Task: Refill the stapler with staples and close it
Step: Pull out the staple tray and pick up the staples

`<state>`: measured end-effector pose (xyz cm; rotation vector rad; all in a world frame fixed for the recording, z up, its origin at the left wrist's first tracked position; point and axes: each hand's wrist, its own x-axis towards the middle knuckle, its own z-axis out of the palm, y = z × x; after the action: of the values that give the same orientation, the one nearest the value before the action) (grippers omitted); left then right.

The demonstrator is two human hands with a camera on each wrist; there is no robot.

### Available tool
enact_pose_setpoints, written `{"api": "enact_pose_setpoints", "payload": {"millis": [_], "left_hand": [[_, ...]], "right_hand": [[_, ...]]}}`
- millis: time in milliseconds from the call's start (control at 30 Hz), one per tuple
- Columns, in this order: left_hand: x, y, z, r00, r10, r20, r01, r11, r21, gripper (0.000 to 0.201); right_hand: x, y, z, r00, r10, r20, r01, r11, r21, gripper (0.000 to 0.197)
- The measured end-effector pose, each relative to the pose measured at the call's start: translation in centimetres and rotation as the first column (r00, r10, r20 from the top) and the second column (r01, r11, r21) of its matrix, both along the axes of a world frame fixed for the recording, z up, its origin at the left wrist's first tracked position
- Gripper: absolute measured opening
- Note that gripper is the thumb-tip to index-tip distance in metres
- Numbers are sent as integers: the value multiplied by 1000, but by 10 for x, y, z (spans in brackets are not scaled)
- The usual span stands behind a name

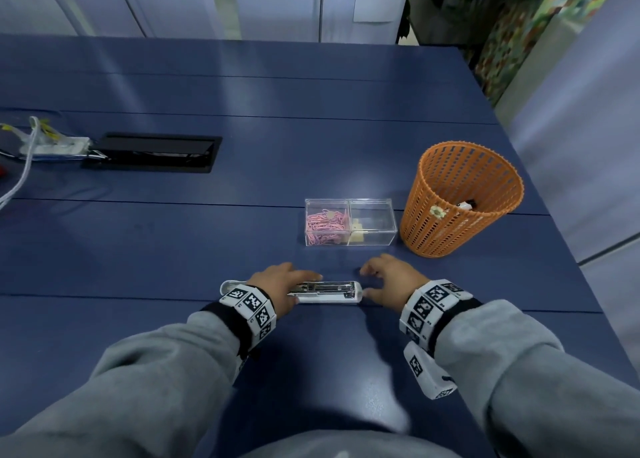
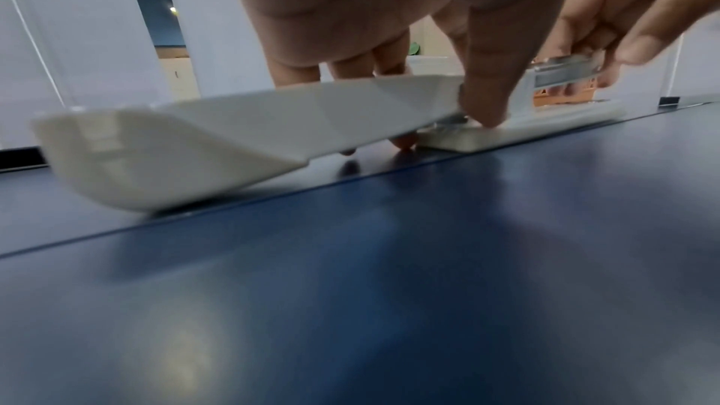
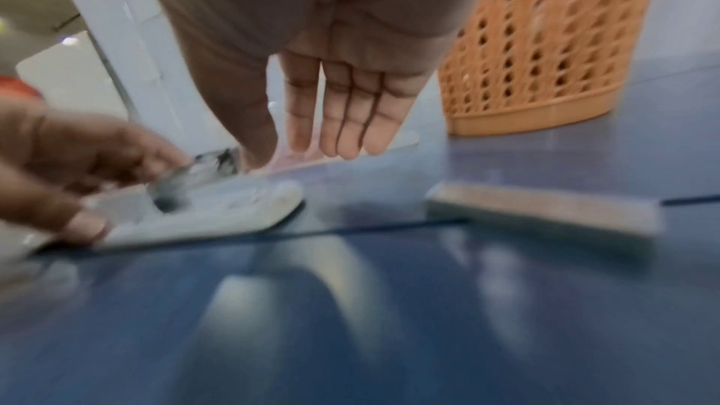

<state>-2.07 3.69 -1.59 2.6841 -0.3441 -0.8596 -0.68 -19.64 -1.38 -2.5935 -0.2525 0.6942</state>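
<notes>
My left hand (image 1: 277, 286) grips the open stapler (image 1: 325, 292), which lies flat on the near surface (image 1: 207, 236), lid folded out left. My right hand (image 1: 391, 281) hovers at its right end, fingers relaxed, empty; staples (image 3: 545, 211) lie just right

Right wrist view blurred; staple strip (image 3: 541, 211) smeared; left hand (image 1: 280, 289) hides stapler (image 1: 329, 291) middle.

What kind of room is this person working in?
Most likely an office or meeting room. The long blue table has a built-in black cable hatch, and on it sit a white stapler, a clear box of pink paper clips and an orange mesh basket.
</notes>
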Motion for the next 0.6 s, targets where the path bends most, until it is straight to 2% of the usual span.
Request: {"api": "enact_pose_setpoints", "payload": {"millis": [100, 167, 233, 500, 600], "left_hand": [[0, 0, -1, 1000, -10, 0, 10, 1000, 6, 52], [1, 0, -1, 1000, -8, -2, 8, 1000, -6, 52], [2, 0, 0, 1000, -4, -7, 4, 1000, -20, 52], [2, 1, -2, 1000, 12, 1, -12, 1000, -23, 50], [2, 1, -3, 1000, 15, 7, -15, 999, -33, 51]], "right_hand": [[0, -36, 11, 999, -35, -11, 33, 988, -150, 43], [-3, -53, 12, 996, -22, -88, -5, 954, -300, 45], [-7, -60, 8, 988, -17, -152, -41, 927, -374, 42], [-13, -58, -2, 990, -19, -137, -35, 925, -378, 14], [-13, -53, 4, 994, -53, -91, 23, 952, -305, 12]]}}
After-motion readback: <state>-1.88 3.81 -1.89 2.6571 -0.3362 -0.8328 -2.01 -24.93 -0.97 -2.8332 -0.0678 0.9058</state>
